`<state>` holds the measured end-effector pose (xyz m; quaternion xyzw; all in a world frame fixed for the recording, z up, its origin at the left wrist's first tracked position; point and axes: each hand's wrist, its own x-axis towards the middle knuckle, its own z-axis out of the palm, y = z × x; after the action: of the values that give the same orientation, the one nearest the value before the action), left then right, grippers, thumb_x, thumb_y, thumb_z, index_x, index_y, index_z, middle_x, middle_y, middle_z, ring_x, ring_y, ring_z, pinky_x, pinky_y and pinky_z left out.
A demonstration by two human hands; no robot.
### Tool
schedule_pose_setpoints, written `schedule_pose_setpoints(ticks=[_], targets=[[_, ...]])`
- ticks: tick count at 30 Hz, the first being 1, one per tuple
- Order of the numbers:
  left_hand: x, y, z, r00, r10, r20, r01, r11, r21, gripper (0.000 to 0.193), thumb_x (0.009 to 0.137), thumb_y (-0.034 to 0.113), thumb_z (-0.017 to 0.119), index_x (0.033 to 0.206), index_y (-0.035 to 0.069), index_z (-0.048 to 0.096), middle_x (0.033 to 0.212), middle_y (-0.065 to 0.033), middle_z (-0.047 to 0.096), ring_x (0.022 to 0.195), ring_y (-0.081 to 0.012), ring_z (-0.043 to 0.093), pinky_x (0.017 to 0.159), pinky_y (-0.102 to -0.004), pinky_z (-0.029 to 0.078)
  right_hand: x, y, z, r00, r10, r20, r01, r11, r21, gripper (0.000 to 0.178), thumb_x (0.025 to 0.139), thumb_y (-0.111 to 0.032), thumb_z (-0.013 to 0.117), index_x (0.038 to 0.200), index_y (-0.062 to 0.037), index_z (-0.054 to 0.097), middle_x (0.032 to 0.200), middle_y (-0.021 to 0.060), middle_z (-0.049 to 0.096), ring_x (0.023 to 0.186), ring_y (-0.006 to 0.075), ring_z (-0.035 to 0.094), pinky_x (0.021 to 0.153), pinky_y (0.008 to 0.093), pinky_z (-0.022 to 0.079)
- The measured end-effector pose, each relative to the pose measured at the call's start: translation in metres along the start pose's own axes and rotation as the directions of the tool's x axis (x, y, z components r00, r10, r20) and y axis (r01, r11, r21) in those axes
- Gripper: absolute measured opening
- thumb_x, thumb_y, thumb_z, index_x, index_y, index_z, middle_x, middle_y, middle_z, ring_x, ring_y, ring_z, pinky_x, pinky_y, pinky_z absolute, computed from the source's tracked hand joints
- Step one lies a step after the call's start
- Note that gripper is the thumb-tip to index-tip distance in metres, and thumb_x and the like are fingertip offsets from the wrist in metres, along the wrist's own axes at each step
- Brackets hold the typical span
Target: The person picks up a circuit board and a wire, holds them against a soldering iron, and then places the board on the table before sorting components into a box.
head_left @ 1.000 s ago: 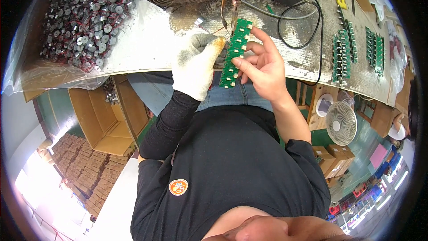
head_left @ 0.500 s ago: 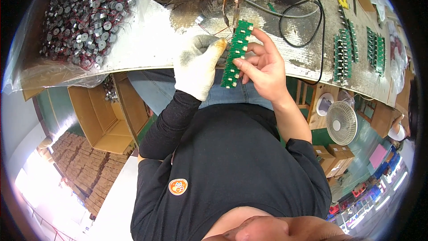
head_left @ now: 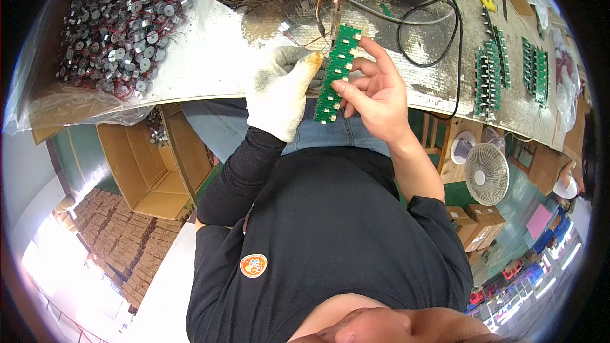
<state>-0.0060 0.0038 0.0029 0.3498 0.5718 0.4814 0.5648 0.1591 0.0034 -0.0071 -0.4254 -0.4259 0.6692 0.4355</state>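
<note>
A round orange-and-white badge (head_left: 253, 265) on the black shirt (head_left: 330, 228) bears markings too small to read. The bare right hand's (head_left: 376, 92) thumb and fingers pinch a long green circuit board (head_left: 336, 77) with white connectors; left of them, the white-gloved left hand (head_left: 279, 89) curls, grip unclear.

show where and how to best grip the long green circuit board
Probably by its long right edge, from the right: thumb on the face, fingers at the edge, as the right hand does. The green circuit board is a flat, narrow strip; the gloved left hand is at its left side and the metal tool is near its upper end.
</note>
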Motion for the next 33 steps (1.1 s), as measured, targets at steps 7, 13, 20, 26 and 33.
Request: schedule_pose_setpoints(ticks=[7, 13, 20, 26, 33], targets=[[-0.0054, -0.0008, 0.0014, 1.0, -0.015, -0.019, 0.015, 0.999, 0.031, 0.017, 0.089, 0.014, 0.063, 0.096, -0.001, 0.063, 0.086, -0.0056, 0.066, 0.075, -0.01, 0.061, 0.067, -0.023, 0.048, -0.0028, 0.0044, -0.0011, 1.0, 0.01, -0.002, -0.01, 1.0, 0.0, 0.067, 0.083, 0.009, 0.061, 0.14, 0.0006, 0.027, 0.101, 0.0173, 0.062, 0.065, 0.0136, 0.063, 0.046, 0.0206, 0.048], [-0.0061, -0.0023, 0.0016, 1.0, -0.017, -0.019, 0.017, 1.0, -0.005, 0.016, 0.089, 0.014, 0.063, 0.095, -0.001, 0.063, 0.086, -0.0056, 0.066, 0.075, -0.0102, 0.061, 0.068, -0.0232, 0.048, -0.0042, 0.0019, 0.0006, 1.0, 0.026, -0.004, -0.026, 1.0, 0.009, 0.067, 0.083, 0.009, 0.061, 0.14, 0.0002, 0.028, 0.1, 0.0173, 0.062, 0.064, 0.0135, 0.063, 0.045, 0.0205, 0.048], [-0.0033, -0.0022, 0.0012, 0.995, -0.099, -0.005, 0.098, 0.99, -0.105, 0.017, 0.09, 0.014, 0.062, 0.097, -0.001, 0.062, 0.087, -0.0072, 0.067, 0.073, -0.0119, 0.063, 0.065, -0.0241, 0.05, -0.0017, 0.0014, 0.0003, 0.999, 0.032, 0.003, -0.032, 0.999, 0.011, 0.067, 0.083, 0.009, 0.061, 0.14, 0.0001, 0.027, 0.101, 0.0176, 0.062, 0.064, 0.0137, 0.063, 0.046, 0.0207, 0.049], [-0.0005, -0.0004, 0.0021, 0.998, -0.063, -0.005, 0.061, 0.989, -0.134, 0.017, 0.09, 0.014, 0.062, 0.098, -0.001, 0.062, 0.086, -0.0078, 0.067, 0.072, -0.0121, 0.064, 0.064, -0.0238, 0.051, 0.0003, -0.001, 0.0024, 1.0, 0.002, 0.002, -0.002, 0.999, 0.038, 0.066, 0.083, 0.009, 0.061, 0.14, 0.0003, 0.028, 0.102, 0.0175, 0.061, 0.064, 0.014, 0.063, 0.046, 0.021, 0.049], [-0.0014, -0.0005, 0.0017, 0.999, -0.029, -0.028, 0.028, 0.999, -0.041, 0.017, 0.09, 0.013, 0.062, 0.098, -0.001, 0.063, 0.085, -0.007, 0.067, 0.071, -0.0115, 0.063, 0.063, -0.0236, 0.05, -0.0004, -0.0003, 0.0021, 1.0, -0.006, 0.0, 0.006, 0.999, 0.039, 0.068, 0.083, 0.01, 0.062, 0.14, -0.0001, 0.027, 0.102, 0.0177, 0.061, 0.065, 0.0143, 0.064, 0.046, 0.0213, 0.049]])
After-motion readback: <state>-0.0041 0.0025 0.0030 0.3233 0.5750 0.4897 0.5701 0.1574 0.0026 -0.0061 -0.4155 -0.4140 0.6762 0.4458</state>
